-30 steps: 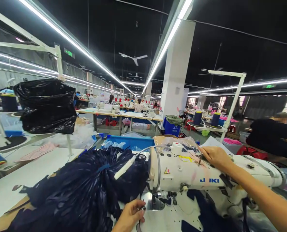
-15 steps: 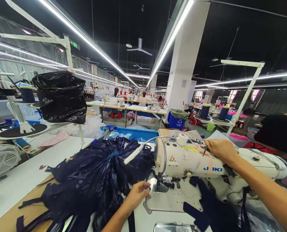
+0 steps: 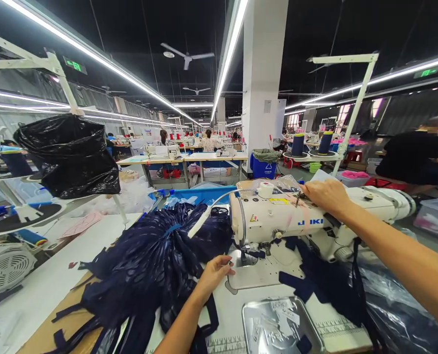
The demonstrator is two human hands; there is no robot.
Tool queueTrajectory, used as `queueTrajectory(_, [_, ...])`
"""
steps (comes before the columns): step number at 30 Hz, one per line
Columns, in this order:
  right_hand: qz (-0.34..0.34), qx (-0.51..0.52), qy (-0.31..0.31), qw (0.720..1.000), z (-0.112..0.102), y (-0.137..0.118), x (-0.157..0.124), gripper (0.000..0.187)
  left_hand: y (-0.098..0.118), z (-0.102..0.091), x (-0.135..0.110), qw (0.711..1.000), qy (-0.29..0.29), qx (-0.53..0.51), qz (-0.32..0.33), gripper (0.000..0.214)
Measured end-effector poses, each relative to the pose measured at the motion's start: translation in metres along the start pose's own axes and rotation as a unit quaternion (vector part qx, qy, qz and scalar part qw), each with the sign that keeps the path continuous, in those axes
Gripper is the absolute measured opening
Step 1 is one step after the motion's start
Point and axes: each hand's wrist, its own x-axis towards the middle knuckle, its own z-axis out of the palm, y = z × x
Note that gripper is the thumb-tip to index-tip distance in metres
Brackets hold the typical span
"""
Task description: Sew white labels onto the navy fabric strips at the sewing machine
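In front of me stands a white sewing machine [image 3: 277, 216] with blue lettering. My left hand [image 3: 215, 275] is at the left edge of its metal bed, thumb and fingers pinched together. A small metallic thing shows at the fingertips, too small to name. My right hand [image 3: 324, 196] is over the top of the machine head, fingers bent close to a thin metal thread post [image 3: 298, 197]; what they grip is hidden. A large bundle of navy fabric strips [image 3: 145, 260], tied in the middle, lies left of my left hand. More navy fabric [image 3: 329, 280] hangs right of the needle.
A metal tray [image 3: 246, 319] with paper labels sits at the front. Navy thread cones [image 3: 325, 143] stand behind the machine. A black plastic bag [image 3: 71, 157] hangs on a stand at left. A white lamp on a bendy neck [image 3: 199, 222] reaches over the bundle. A person [image 3: 412, 152] sits at right.
The view has turned right and tilted down, so more of the tray and a ruler strip show. Both hands stay at about the same places on the machine.
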Motion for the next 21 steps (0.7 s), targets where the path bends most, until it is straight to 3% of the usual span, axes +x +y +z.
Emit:
queueTrajectory(2, [0.005, 0.006, 0.036, 0.999, -0.004, 0.008, -0.004, 0.036, 0.002, 0.002, -0.002, 1.000, -0.006, 0.001, -0.006, 0.052])
queueTrajectory(4, [0.000, 0.066, 0.123, 0.990, -0.008, 0.015, -0.016, 0.035, 0.005, 0.004, -0.004, 1.000, -0.013, 0.000, -0.011, 0.052])
queueTrajectory(6, [-0.012, 0.197, 0.208, 0.958, -0.012, 0.016, -0.039, 0.037, 0.009, 0.007, -0.007, 0.999, -0.026, -0.021, -0.014, 0.051])
queueTrajectory(7, [-0.020, 0.273, 0.222, 0.936, -0.015, 0.015, -0.054, 0.037, 0.012, 0.010, -0.008, 0.999, -0.033, -0.039, -0.015, 0.050])
queueTrajectory(9, [-0.035, 0.371, 0.228, 0.899, -0.018, 0.007, -0.087, 0.030, 0.018, 0.016, -0.012, 0.996, -0.046, -0.079, -0.015, 0.047])
queueTrajectory(11, [-0.079, 0.398, 0.224, 0.886, -0.019, -0.006, -0.119, 0.024, 0.027, 0.025, -0.018, 0.992, -0.058, -0.108, -0.017, 0.044])
queueTrajectory(14, [-0.179, 0.445, 0.233, 0.846, -0.014, -0.031, -0.153, 0.032, 0.037, 0.048, -0.030, 0.987, -0.080, -0.134, -0.027, 0.039])
queueTrajectory(18, [-0.258, 0.471, 0.262, 0.802, -0.002, -0.070, -0.166, 0.043, 0.042, 0.088, -0.051, 0.976, -0.099, -0.191, -0.042, 0.035])
queueTrajectory(21, [-0.309, 0.497, 0.249, 0.771, 0.009, -0.097, -0.168, 0.051, 0.038, 0.115, -0.062, 0.969, -0.088, -0.229, -0.033, 0.034])
